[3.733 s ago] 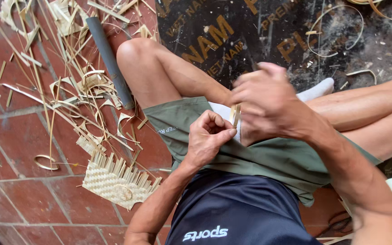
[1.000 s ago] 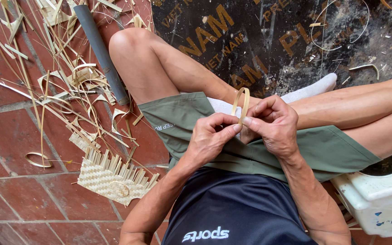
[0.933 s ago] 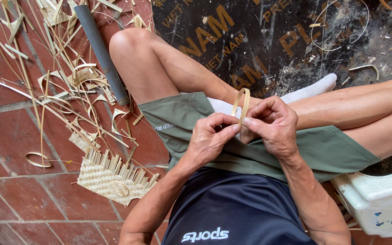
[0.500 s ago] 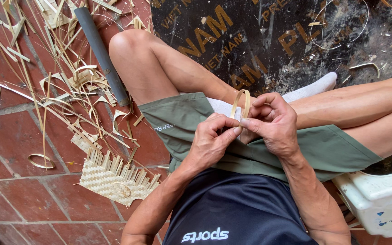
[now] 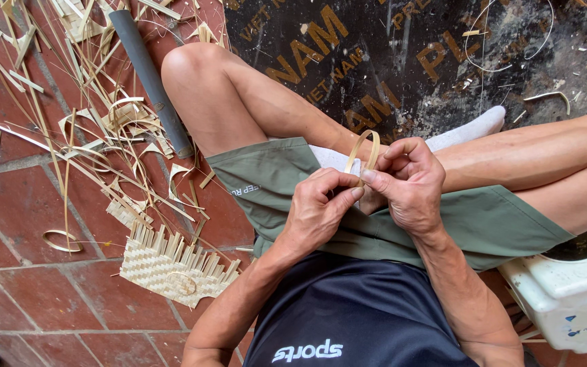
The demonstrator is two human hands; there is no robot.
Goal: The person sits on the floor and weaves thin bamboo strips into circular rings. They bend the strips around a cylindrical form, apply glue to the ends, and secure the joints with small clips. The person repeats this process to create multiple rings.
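A thin bamboo strip (image 5: 365, 147), bent into a narrow loop, stands up between both hands over my lap. My left hand (image 5: 319, 204) pinches the loop's lower ends with thumb and forefinger. My right hand (image 5: 407, 182) closes around the same base from the right, its fingertips on the strip. I sit cross-legged in green shorts (image 5: 287, 182) and a dark shirt, white socks showing beyond the hands.
A small woven bamboo mat (image 5: 171, 265) lies on the red tile floor at my left. Loose bamboo strips and shavings (image 5: 96, 129) and a grey pipe (image 5: 149, 78) are scattered beyond it. A dark printed board (image 5: 402, 61) lies ahead. A white plastic container (image 5: 568, 289) sits at my right.
Earlier the right hand was raised higher with the strip; it has come down and both hands now pinch the bent loop together, its top curve narrowing slightly.
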